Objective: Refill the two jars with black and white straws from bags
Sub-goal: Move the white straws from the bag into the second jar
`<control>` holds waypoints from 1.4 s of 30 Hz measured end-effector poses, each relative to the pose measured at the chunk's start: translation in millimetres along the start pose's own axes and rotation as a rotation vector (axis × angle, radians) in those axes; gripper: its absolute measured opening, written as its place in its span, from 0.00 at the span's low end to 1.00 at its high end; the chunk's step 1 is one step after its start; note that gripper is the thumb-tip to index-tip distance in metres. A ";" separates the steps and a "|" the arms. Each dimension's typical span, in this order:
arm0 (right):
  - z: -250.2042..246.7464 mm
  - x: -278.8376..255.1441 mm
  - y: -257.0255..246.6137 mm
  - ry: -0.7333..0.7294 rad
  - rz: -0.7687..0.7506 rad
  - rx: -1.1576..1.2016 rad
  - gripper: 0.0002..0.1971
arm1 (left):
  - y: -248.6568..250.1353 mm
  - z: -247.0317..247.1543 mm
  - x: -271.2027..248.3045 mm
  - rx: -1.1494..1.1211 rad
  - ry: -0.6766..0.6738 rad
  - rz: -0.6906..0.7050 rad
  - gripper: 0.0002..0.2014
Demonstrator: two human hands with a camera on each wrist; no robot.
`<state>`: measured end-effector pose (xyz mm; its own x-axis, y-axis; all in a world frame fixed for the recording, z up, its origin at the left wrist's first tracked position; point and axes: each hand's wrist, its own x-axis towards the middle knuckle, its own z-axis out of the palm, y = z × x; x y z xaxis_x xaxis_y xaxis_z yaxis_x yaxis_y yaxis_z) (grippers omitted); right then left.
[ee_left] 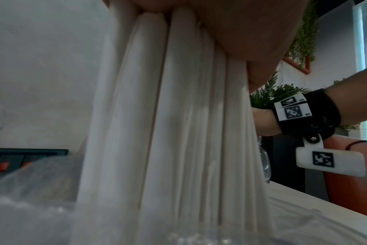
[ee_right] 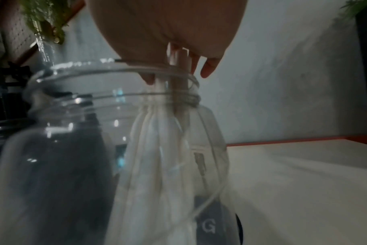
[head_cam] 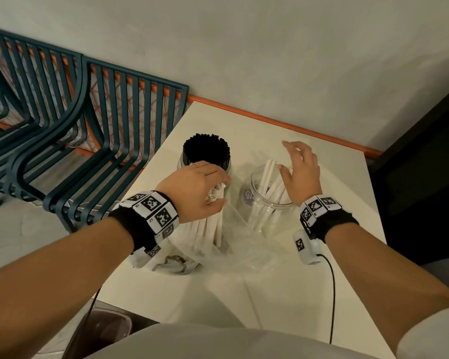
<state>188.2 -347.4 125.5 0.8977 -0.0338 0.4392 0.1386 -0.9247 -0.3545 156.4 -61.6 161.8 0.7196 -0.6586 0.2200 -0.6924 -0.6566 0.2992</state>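
Gripping white straws [head_cam: 210, 224], left hand [head_cam: 197, 189]; right hand [head_cam: 300, 172] spread above "G"-labelled jar [head_cam: 266, 203].

Black wristbands [head_cam: 140, 224] with white square-code tiles, thin ring [head_cam: 195, 165], white camera pod [head_cam: 307, 247], black cable [head_cam: 331, 294].

Café-like place: stacked slatted metal chairs [head_cam: 70, 141], white table [head_cam: 283, 294], straw jars [head_cam: 267, 203], hanging plants [ee_left: 304, 33].

Left hand [head_cam: 200, 187] covering upper ends of white straw bundle [head_cam: 210, 224], lower ends blurred inside clear bag [head_cam: 233, 244], right wrist view soft throughout, jar label [ee_right: 208, 228] cut off, right hand [ee_right: 168, 28] fingertips partly hidden behind jar rim [ee_right: 115, 73]
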 end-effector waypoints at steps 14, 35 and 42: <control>14.3 18.3 -8.0 -0.066 -0.043 0.178 0.15 | 0.3 -0.1 -0.9 0.011 -0.002 0.001 0.24; 10.8 14.1 4.5 0.055 0.106 0.379 0.09 | 2.7 -0.2 -1.9 0.027 0.001 0.016 0.24; 2.6 4.6 7.7 -0.144 0.097 0.283 0.17 | 4.9 0.0 -1.4 0.030 0.002 0.015 0.24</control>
<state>194.6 -353.7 122.6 0.9594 -0.0438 0.2787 0.1425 -0.7774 -0.6127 152.0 -63.8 163.0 0.7091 -0.6678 0.2262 -0.7045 -0.6574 0.2675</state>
